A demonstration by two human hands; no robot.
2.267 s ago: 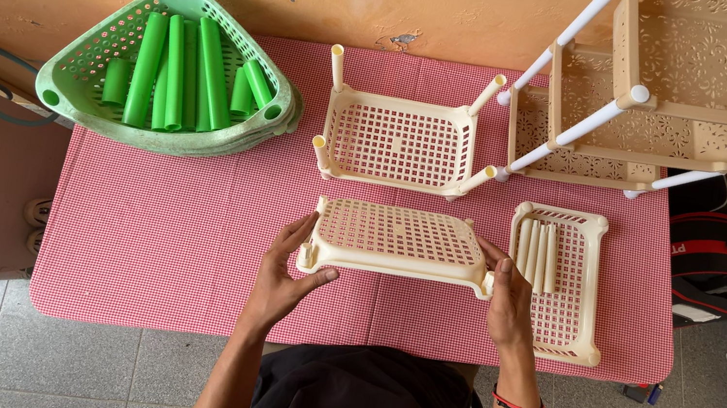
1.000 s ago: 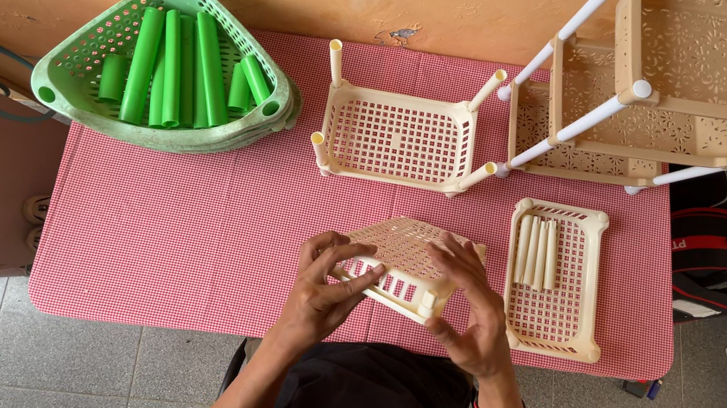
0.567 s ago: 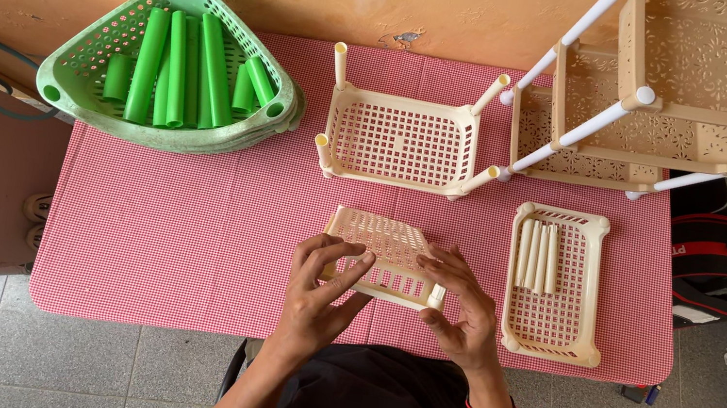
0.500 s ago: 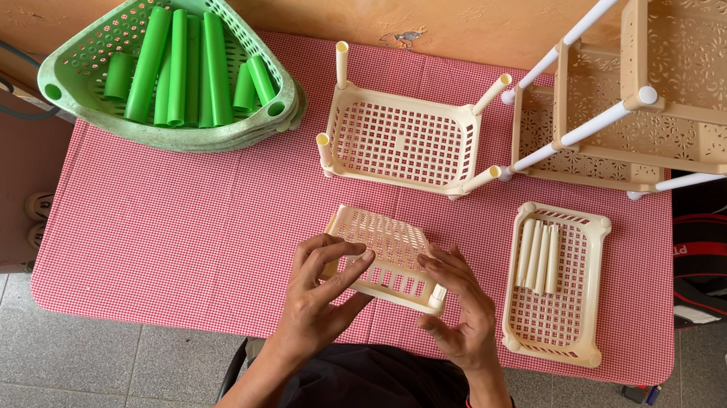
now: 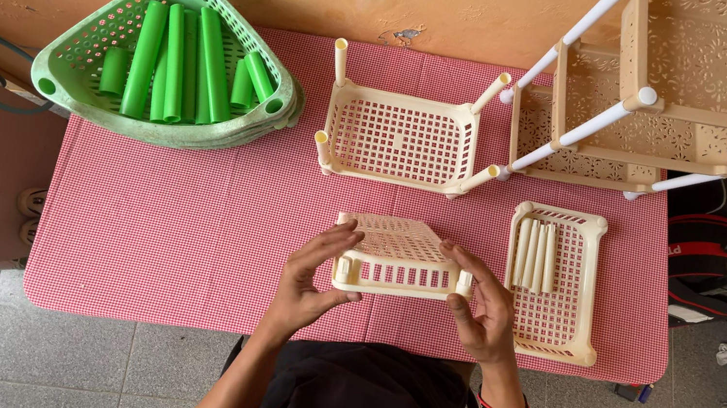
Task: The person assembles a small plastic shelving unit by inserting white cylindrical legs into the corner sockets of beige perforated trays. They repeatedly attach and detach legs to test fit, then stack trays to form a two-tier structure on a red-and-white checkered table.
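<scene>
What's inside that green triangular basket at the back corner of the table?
The green basket holds several green plastic tubes, long ones side by side and a few short ones. More green baskets seem nested beneath it; whether anything lies under the tubes cannot be seen.

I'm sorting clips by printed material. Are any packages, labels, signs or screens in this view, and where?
None show: no package, label, sign or screen.
Cream slotted plastic tray: held between left hand and right hand, rectangular, unmarked.
Green triangular plastic basket: table's far left, holds green tubes, no label visible.
Dark bag: on the floor at right, with red trim; any print is too small to tell.
</scene>
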